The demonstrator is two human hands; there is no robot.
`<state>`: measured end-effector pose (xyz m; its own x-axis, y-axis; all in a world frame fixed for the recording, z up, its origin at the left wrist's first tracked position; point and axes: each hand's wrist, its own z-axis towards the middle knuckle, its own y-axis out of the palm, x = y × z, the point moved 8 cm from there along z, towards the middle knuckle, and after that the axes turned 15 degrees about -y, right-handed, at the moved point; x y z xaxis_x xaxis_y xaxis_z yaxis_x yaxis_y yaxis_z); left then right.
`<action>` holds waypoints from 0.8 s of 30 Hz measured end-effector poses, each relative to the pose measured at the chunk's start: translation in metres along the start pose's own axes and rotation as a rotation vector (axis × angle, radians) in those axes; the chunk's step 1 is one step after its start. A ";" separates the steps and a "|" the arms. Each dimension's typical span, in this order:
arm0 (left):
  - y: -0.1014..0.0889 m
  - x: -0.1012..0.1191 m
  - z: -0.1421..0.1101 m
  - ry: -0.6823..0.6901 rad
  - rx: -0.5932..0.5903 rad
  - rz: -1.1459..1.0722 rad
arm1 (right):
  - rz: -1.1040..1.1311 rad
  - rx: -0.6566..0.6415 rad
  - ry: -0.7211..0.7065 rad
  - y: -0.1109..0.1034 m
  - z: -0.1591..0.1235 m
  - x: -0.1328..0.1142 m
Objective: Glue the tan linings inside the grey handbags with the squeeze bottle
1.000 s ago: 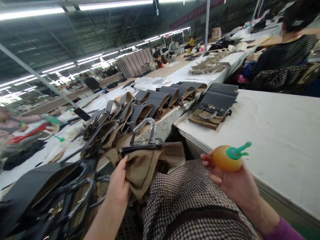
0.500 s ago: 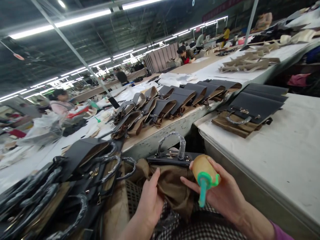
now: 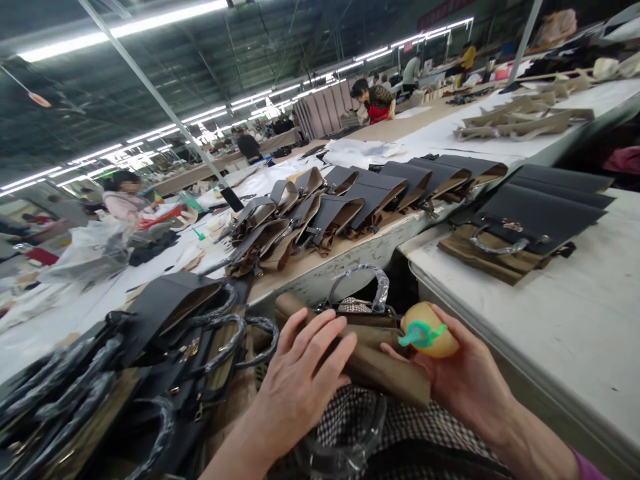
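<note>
In my lap lies a dark handbag with its brown cloth lining (image 3: 385,370) pulled out over the front. A plastic-wrapped handle (image 3: 381,287) stands up behind the lining, and another wrapped loop shows below it. My left hand (image 3: 305,367) lies over the lining, palm down, with its fingers spread. In my right hand (image 3: 463,373) is a yellowish glue bottle (image 3: 434,333) with a green nozzle, which points left across the cloth. Some fingers of this hand are near the lining's right end; whether they also grip it I cannot tell.
Several dark handbags with wrapped handles (image 3: 95,393) are piled at the left. A row of dark bag bodies (image 3: 375,197) lines the bench ahead. More bag pieces (image 3: 537,210) lie on the white table (image 3: 590,293) at the right. Other people work farther off.
My left hand has moved from gripping the lining's edge to lying flat over it. The lining is now folded into a roll. The bottle's nozzle has swung from pointing down to pointing left.
</note>
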<state>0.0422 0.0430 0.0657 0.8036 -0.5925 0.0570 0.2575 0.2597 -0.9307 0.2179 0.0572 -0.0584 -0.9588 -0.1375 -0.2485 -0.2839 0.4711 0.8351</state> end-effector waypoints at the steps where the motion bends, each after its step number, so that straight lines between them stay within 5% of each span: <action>1: 0.015 -0.001 0.008 0.011 -0.111 -0.009 | -0.014 -0.011 -0.003 0.000 0.000 0.002; 4: 0.054 -0.007 0.022 0.006 -0.336 -0.084 | -0.016 -0.066 -0.020 -0.002 0.003 0.007; 11: 0.093 -0.030 0.028 -0.158 -0.433 -0.276 | 0.074 -0.269 0.068 0.003 0.007 0.020; 17: 0.089 -0.057 0.027 -0.245 -0.482 -0.407 | 0.045 -0.389 0.118 0.014 0.004 0.020; 20: 0.077 -0.092 0.023 -0.494 -0.555 -0.644 | -0.050 -0.411 0.118 0.014 0.000 0.004; 24: 0.048 -0.140 0.010 -0.809 -0.616 -0.861 | -0.248 -0.292 -0.057 -0.006 0.001 -0.040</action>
<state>-0.0521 0.1462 0.0167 0.6536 0.2796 0.7033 0.7299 -0.4787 -0.4880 0.2580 0.0611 -0.0539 -0.8616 -0.1640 -0.4803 -0.5037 0.1602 0.8489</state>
